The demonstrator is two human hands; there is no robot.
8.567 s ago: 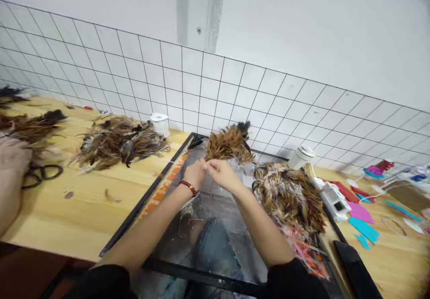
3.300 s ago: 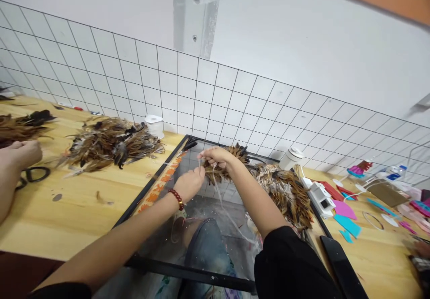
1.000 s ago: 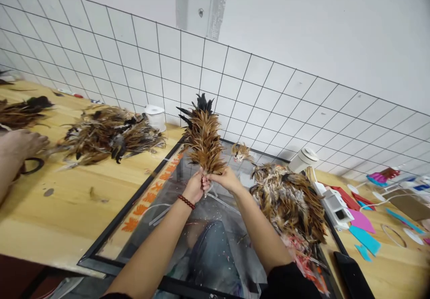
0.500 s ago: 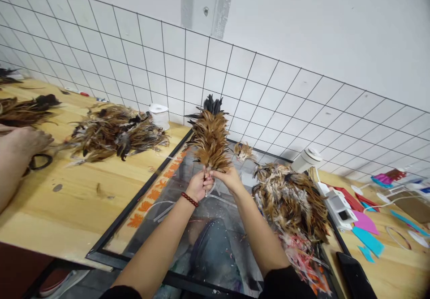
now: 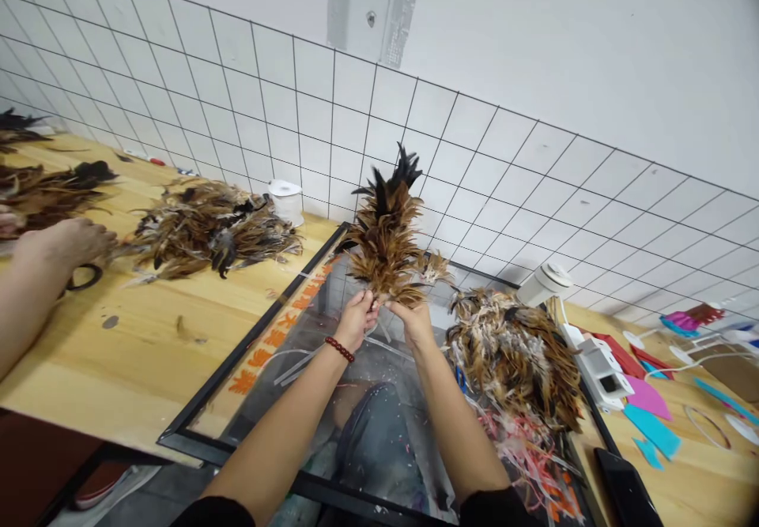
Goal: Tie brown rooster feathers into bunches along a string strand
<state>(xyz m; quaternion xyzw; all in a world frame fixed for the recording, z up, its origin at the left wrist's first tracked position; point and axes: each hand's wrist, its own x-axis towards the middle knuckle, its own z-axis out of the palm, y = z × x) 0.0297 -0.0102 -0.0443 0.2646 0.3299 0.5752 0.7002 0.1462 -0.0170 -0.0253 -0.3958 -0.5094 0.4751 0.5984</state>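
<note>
Wire grid (image 5: 334, 50) runs along the back, glass pane (image 5: 379, 369) sits under my arms with room to move between the forearms, its black left edge outside my left one, and the big feather pile (image 5: 515, 353) crowds my right. Feather bundle (image 5: 388, 235) stands over the pane's far end, left hand (image 5: 357, 320) pinching its base, right hand (image 5: 417, 325) touching there too, fingers behind plumes, can't tell if closed. Versus half a second ago, the bundle leans farther right, now overlapping the small tuft (image 5: 436, 268) in view.
</note>
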